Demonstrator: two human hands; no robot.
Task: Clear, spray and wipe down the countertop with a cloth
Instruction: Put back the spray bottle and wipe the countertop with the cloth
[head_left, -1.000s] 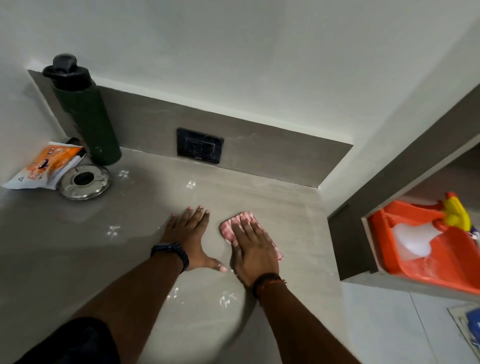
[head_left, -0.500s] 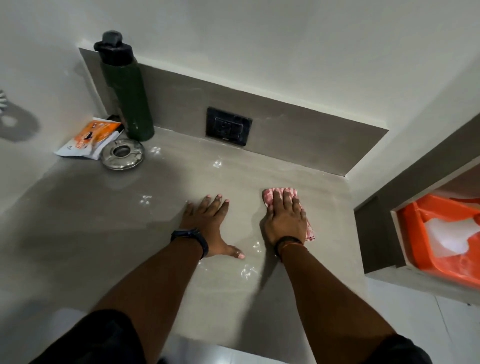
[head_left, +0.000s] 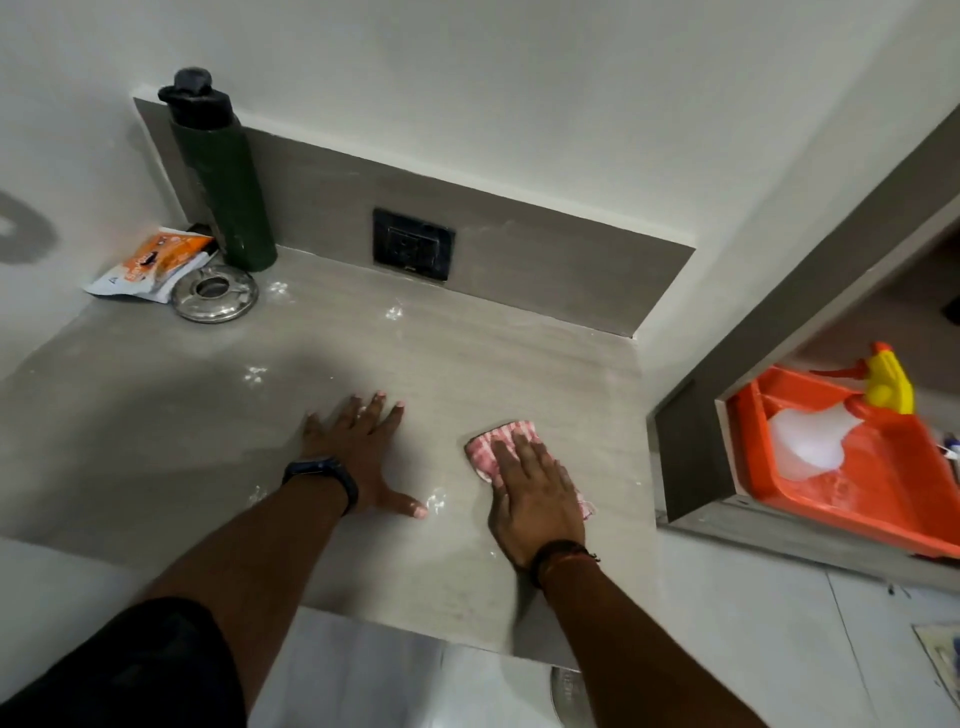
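Observation:
The grey countertop (head_left: 156, 415) carries several small white foam spots. My right hand (head_left: 535, 493) lies flat, palm down, on a pink checked cloth (head_left: 501, 439) and presses it onto the counter's right part. Only the cloth's far end and a corner by my wrist show. My left hand (head_left: 363, 447) rests flat beside it with fingers spread, holding nothing. A spray bottle (head_left: 831, 421) with a yellow and orange trigger head lies in an orange tub (head_left: 883, 499) in the niche at the right.
At the back left corner stand a dark green bottle (head_left: 228, 182), an orange and white packet (head_left: 150, 262) and a round steel lid (head_left: 215, 293). A black wall socket (head_left: 413, 244) sits in the backsplash. The counter's front edge runs just below my forearms.
My right hand has slid the cloth to the right and back toward me, away from my left hand. My left hand has stayed planted. The camera view has shifted.

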